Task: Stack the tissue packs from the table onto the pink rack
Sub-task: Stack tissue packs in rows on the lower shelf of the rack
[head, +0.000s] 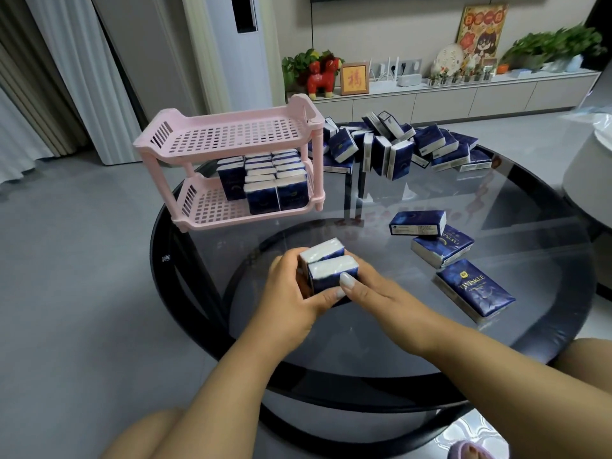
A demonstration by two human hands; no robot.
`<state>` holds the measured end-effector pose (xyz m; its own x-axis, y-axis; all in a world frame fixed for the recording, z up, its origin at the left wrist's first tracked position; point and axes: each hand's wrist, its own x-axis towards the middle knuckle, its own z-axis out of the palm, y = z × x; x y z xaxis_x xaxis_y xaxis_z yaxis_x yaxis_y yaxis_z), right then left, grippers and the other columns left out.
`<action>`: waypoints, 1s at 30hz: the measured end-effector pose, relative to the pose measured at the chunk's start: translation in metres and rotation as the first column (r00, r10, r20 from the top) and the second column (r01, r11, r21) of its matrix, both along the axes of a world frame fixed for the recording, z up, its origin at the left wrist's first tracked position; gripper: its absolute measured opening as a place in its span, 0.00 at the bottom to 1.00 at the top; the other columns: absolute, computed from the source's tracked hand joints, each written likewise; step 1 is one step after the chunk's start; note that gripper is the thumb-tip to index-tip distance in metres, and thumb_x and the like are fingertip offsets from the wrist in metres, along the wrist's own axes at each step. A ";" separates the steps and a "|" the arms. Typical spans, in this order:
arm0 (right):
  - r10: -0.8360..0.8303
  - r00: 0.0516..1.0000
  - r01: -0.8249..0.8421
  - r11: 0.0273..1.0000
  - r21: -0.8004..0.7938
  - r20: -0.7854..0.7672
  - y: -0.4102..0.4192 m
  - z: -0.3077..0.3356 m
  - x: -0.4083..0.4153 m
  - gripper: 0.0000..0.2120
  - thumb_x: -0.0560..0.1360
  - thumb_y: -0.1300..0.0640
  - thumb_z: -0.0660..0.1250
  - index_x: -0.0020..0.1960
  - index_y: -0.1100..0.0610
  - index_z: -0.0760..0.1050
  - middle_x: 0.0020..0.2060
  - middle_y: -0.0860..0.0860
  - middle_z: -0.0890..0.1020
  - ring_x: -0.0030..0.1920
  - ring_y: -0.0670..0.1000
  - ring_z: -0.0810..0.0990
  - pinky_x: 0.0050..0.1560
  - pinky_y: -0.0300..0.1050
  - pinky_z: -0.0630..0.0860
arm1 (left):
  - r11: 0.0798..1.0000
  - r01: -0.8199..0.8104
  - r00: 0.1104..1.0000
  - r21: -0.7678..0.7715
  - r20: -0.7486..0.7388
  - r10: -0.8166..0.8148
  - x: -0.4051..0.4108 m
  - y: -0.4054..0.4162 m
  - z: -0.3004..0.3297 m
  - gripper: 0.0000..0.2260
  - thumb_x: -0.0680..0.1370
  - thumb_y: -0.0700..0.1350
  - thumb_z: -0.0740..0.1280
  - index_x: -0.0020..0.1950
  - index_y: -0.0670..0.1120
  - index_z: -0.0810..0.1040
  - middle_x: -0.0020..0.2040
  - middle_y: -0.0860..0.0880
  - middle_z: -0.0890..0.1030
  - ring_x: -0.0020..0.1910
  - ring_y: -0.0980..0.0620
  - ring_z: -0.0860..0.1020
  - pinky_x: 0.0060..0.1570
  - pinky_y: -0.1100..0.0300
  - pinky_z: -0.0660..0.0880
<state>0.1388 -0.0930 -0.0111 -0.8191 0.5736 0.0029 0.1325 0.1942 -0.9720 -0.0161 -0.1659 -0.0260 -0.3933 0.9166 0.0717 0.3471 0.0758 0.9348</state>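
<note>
Navy-and-white tissue packs [329, 266]: we clasp 2 upright between our left hand [291, 289] and right hand [367, 293]. 3 loose packs [442, 248] nearby; pink rack [231, 164] has 2 tiers.

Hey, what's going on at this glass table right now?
A person is holding two tissue packs pressed together upright between the left hand and right hand above the glass table. The pink rack has its lower shelf partly filled and its top shelf bare. Three loose packs lie nearby, with a pile behind.
</note>
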 end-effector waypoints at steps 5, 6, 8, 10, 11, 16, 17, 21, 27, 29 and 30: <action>0.010 1.000 -0.012 0.997 0.082 0.029 -0.001 0.001 0.000 0.23 0.76 0.41 0.54 0.71 0.38 0.60 0.62 0.27 0.70 0.65 0.31 0.66 0.59 0.23 0.63 | 1.000 -0.011 1.000 -0.025 -0.022 0.010 0.000 0.000 0.000 0.27 0.67 0.50 0.78 0.62 0.54 0.71 0.60 0.54 0.77 0.57 0.57 0.78 0.58 0.53 0.78; 0.015 0.999 -0.018 0.995 0.103 0.037 -0.001 0.001 0.001 0.23 0.76 0.40 0.54 0.71 0.38 0.60 0.63 0.27 0.70 0.65 0.30 0.66 0.59 0.23 0.62 | 0.999 -0.012 1.000 -0.029 -0.028 0.012 0.000 0.000 0.001 0.26 0.68 0.47 0.78 0.62 0.54 0.71 0.60 0.54 0.78 0.56 0.58 0.79 0.57 0.54 0.78; 0.017 0.999 -0.023 0.989 0.143 0.043 0.000 -0.001 0.002 0.26 0.75 0.36 0.53 0.72 0.38 0.58 0.65 0.26 0.67 0.66 0.29 0.63 0.61 0.22 0.60 | 0.999 -0.028 0.998 -0.028 -0.056 0.027 -0.002 -0.001 0.004 0.25 0.69 0.45 0.78 0.62 0.54 0.71 0.59 0.55 0.79 0.55 0.59 0.79 0.56 0.58 0.78; -0.012 0.999 0.004 0.986 0.165 0.053 0.002 -0.006 0.003 0.31 0.73 0.30 0.52 0.73 0.38 0.56 0.67 0.27 0.64 0.67 0.28 0.60 0.66 0.25 0.58 | 0.997 -0.068 0.994 -0.024 -0.086 0.065 -0.006 -0.003 0.009 0.25 0.69 0.44 0.78 0.61 0.54 0.71 0.58 0.56 0.79 0.55 0.61 0.78 0.55 0.63 0.77; -0.041 0.996 0.028 0.984 0.175 0.073 0.003 -0.008 0.003 0.34 0.70 0.27 0.51 0.74 0.38 0.55 0.68 0.29 0.64 0.67 0.28 0.60 0.67 0.29 0.59 | 0.995 -0.098 0.991 -0.016 -0.091 0.096 -0.011 -0.004 0.012 0.24 0.69 0.44 0.78 0.61 0.55 0.71 0.57 0.57 0.79 0.54 0.62 0.78 0.55 0.65 0.76; -0.144 0.976 0.094 0.954 0.285 0.161 0.009 -0.014 0.000 0.33 0.69 0.27 0.49 0.72 0.38 0.58 0.65 0.35 0.70 0.60 0.29 0.67 0.57 0.29 0.64 | 0.962 -0.269 0.960 0.052 -0.062 0.272 -0.048 -0.012 0.028 0.23 0.69 0.39 0.78 0.58 0.52 0.73 0.53 0.56 0.81 0.52 0.60 0.80 0.56 0.60 0.76; -0.150 0.975 0.094 0.949 0.301 0.167 0.010 -0.014 0.000 0.31 0.70 0.29 0.49 0.71 0.39 0.60 0.65 0.35 0.70 0.59 0.29 0.67 0.56 0.28 0.64 | 0.953 -0.300 0.951 0.051 -0.063 0.302 -0.056 -0.013 0.032 0.22 0.69 0.38 0.78 0.58 0.50 0.74 0.53 0.56 0.81 0.51 0.59 0.80 0.56 0.59 0.76; -0.167 0.963 0.075 0.921 0.381 0.212 0.019 -0.009 -0.007 0.29 0.74 0.32 0.48 0.68 0.44 0.66 0.62 0.39 0.73 0.60 0.38 0.71 0.55 0.32 0.66 | 0.919 -0.392 0.907 0.045 -0.147 0.394 -0.093 -0.007 0.050 0.23 0.69 0.39 0.78 0.59 0.48 0.72 0.56 0.51 0.80 0.54 0.52 0.80 0.59 0.53 0.76; -0.245 0.946 0.110 0.859 0.500 0.213 0.036 -0.006 -0.033 0.23 0.77 0.39 0.50 0.57 0.54 0.74 0.49 0.48 0.78 0.51 0.49 0.75 0.52 0.48 0.72 | 0.889 -0.459 0.834 0.002 -0.345 0.431 -0.141 0.023 0.062 0.30 0.68 0.43 0.78 0.67 0.45 0.71 0.61 0.49 0.78 0.57 0.48 0.77 0.59 0.55 0.74; -0.313 0.932 0.141 0.777 0.613 0.182 0.038 -0.014 -0.040 0.19 0.79 0.42 0.52 0.50 0.55 0.74 0.43 0.47 0.76 0.47 0.50 0.74 0.45 0.48 0.69 | 0.887 -0.461 0.825 -0.026 -0.381 0.417 -0.151 0.035 0.063 0.28 0.69 0.44 0.78 0.65 0.44 0.70 0.59 0.48 0.77 0.57 0.48 0.76 0.55 0.56 0.73; -0.333 0.926 0.131 0.730 0.671 0.180 0.037 -0.017 -0.043 0.19 0.79 0.41 0.52 0.48 0.54 0.73 0.41 0.46 0.75 0.45 0.49 0.72 0.43 0.46 0.66 | 0.889 -0.457 0.824 -0.037 -0.395 0.407 -0.155 0.041 0.065 0.27 0.69 0.44 0.78 0.64 0.44 0.70 0.58 0.48 0.77 0.57 0.47 0.76 0.55 0.55 0.73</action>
